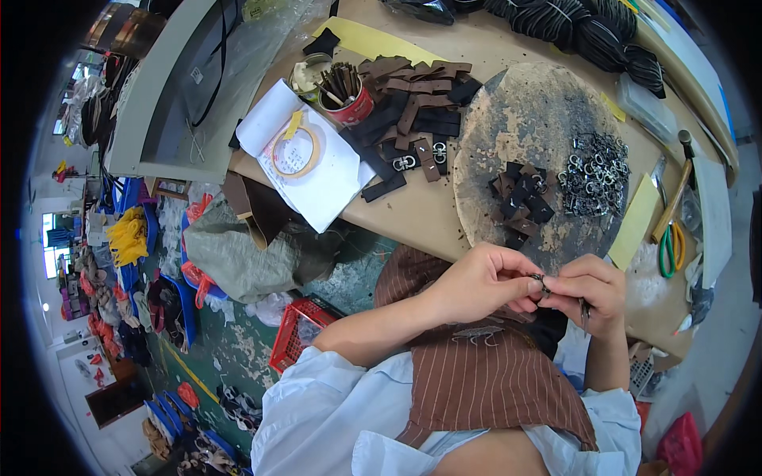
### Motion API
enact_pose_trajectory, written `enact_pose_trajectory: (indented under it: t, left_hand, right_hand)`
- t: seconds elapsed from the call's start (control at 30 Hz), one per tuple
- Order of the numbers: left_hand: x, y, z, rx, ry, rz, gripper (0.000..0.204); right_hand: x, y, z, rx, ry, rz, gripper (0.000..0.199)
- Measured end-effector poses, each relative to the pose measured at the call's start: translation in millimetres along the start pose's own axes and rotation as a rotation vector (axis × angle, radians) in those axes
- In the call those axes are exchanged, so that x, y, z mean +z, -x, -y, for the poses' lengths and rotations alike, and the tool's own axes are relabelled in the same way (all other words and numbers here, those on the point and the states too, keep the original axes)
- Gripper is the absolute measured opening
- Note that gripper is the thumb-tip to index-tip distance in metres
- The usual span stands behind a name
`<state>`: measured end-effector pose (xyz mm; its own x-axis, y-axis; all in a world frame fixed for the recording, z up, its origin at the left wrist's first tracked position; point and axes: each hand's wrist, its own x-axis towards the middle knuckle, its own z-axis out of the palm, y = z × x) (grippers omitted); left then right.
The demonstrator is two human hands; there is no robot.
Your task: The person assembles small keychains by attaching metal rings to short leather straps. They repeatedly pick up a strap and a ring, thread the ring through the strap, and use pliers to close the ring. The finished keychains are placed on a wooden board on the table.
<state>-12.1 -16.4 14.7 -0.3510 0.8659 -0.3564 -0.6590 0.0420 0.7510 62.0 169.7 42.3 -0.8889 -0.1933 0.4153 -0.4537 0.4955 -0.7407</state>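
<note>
Far to the left, below the desk [429, 214], the floor holds blue bins, a yellow bundle [127, 236] and one red crate [298, 333]. On the left part of the desk lies one white sheet of paper [333, 170] with one tan ring of tape [295, 151] on it. Next to it stands one red cup [349, 99] full of thin dark sticks. Right of the cup lie many brown and black leather strips [417, 103], too many to count, and one shiny metal buckle [405, 163] sits at their near edge.

Then comes one big round work board [540, 135], worn and dark. On it sit a small pile of black leather bits [524, 202] and, to its right, a heap of small metal buckles [594, 174], far too many to count.

Both hands meet just in front of the board, over a brown striped cloth [484, 381] on the lap. The left hand [476, 282] pinches one small dark metal piece [541, 282] with thumb and fingers. The right hand [591, 289] pinches the same piece from the other side, so the piece sits right between the two hands, touching both. It is too small to tell which way its long side points. Something thin and dark hangs down from the right hand, but I cannot tell what it is.

The black bits and the buckle heap lie straight ahead of the hands, up the desk. The right hand is nearer to the buckle heap.

At the far right lie one hammer with a wooden handle [675, 198] and one pair of scissors with green and orange handles [671, 250].
</note>
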Motion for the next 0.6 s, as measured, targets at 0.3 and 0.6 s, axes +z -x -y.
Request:
enact_pose_trajectory:
  t: [0.3, 0.6]
  left_hand:
    - [14, -4, 7, 0.228, -0.148, -0.181, 0.018]
    - [3, -10, 6, 0.185, 0.033, -0.114, 0.052]
  right_hand:
    - [30, 17, -6, 0.088, 0.169, -0.316, 0.014]
    - [41, 21, 2, 0.317, -0.169, -0.452, 0.028]
